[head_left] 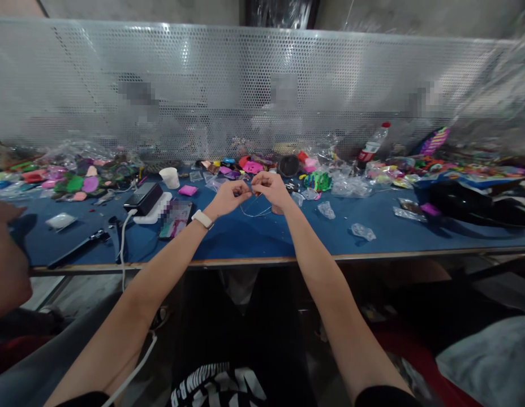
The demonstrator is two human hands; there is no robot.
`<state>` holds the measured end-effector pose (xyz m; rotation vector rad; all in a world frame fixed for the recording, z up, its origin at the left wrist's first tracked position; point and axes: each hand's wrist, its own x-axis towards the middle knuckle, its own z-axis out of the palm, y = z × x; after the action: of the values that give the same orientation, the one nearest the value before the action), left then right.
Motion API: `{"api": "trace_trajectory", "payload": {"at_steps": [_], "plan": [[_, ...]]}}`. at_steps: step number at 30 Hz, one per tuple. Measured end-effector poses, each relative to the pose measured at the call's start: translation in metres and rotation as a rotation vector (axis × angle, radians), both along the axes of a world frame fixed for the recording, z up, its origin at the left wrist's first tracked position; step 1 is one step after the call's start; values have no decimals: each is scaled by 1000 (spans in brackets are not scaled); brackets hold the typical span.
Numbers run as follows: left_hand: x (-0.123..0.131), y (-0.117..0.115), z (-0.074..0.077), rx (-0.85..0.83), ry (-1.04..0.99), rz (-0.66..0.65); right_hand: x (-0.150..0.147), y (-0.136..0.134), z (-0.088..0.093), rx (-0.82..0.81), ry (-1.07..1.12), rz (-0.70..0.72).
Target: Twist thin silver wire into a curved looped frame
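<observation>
Head view: white lettering on the black garment (215, 387) at the bottom edge is only partly legible. The red label on the plastic bottle (371, 147) is too small to read.

The left hand (229, 196) and right hand (270, 189) meet above the blue table (245, 237), fingertips pinched on a thin wire (254, 213) that loops down just beneath them.

Left of them lie a black power bank (143, 196), a white cup (170, 177) and a phone (175, 219). Crinkled clear bags (363, 230) lie to the right. A perforated metal screen (245, 85) backs the table.
</observation>
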<state>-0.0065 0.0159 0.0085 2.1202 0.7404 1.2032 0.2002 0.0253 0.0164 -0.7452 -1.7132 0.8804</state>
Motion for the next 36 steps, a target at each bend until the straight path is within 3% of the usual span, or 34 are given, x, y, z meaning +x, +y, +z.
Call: {"api": "trace_trajectory", "payload": {"at_steps": [6,13,21,29,36], "plan": [[-1,5,-4,-93,-46,-12,9,-6,2,185,-159,-55],[-3,8,-6,-72,-72,11,15,-4,3,339,-316,-135],[-2,6,-5,8,-42,62,10,6,-5,58,-210,-36],[-2,7,-6,-39,-104,5,5,1,-3,149,-112,-65],[-3,10,-10,-60,-74,0,3,4,-9,1,-77,-26]]}}
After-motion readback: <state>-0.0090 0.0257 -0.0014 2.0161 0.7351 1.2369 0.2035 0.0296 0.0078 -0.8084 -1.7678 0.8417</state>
